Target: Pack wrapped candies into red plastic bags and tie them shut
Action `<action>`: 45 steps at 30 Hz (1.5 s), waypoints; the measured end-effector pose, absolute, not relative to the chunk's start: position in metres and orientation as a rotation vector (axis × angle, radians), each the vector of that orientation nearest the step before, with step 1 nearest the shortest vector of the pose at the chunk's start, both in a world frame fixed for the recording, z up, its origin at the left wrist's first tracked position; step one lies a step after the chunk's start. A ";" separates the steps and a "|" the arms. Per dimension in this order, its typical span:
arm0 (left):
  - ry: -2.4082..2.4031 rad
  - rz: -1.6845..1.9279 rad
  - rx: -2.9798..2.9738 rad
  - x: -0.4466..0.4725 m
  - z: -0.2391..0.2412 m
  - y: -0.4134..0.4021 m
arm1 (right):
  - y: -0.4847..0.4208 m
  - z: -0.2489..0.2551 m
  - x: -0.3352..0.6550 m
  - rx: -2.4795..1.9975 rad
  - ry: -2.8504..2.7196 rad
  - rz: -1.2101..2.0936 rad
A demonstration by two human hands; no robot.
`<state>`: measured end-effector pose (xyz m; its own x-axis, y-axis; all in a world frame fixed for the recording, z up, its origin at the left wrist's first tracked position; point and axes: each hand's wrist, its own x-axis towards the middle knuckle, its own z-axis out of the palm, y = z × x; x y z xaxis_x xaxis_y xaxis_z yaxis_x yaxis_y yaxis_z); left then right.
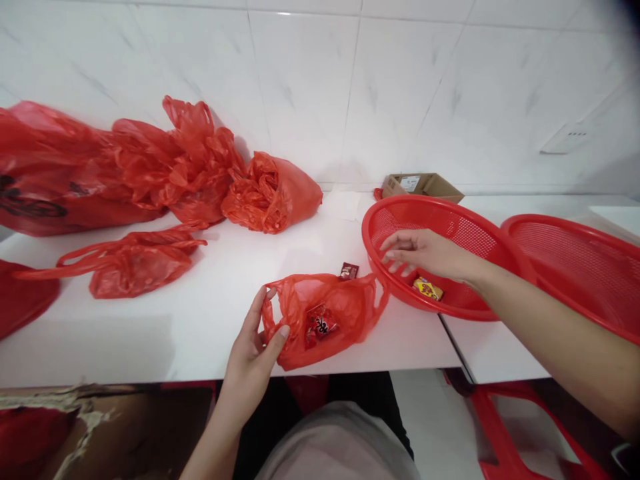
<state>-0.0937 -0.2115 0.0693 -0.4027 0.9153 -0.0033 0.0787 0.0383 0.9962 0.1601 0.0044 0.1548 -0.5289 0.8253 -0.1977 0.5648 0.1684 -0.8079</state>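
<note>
Left hand [257, 343] pinching the bag [353, 317], we should hold it wide by the table's [200, 313] front edge, right hand [430, 253] half-spread over the basket [473, 233]

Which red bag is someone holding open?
The red bag in the left hand, beside the basket: its mouth gapes, showing a red packet. No hand touches the other bags.
</note>
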 end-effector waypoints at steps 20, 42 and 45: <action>1.877 1.537 0.851 -0.139 0.059 -0.228 | -0.039 0.040 0.074 -1.400 -2.299 0.787; 1.795 1.574 0.941 -0.133 0.048 -0.228 | -0.084 0.113 0.073 -0.736 -1.312 1.630; 1.787 1.587 0.944 -0.130 0.050 -0.228 | -0.089 0.110 0.071 -0.700 -1.296 1.713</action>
<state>-0.1300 -0.2281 0.0502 -0.5924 0.8046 0.0413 0.1358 0.0491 0.9895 0.0706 -0.0891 0.1101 -0.4784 0.8761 0.0593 -0.2949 -0.0967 -0.9506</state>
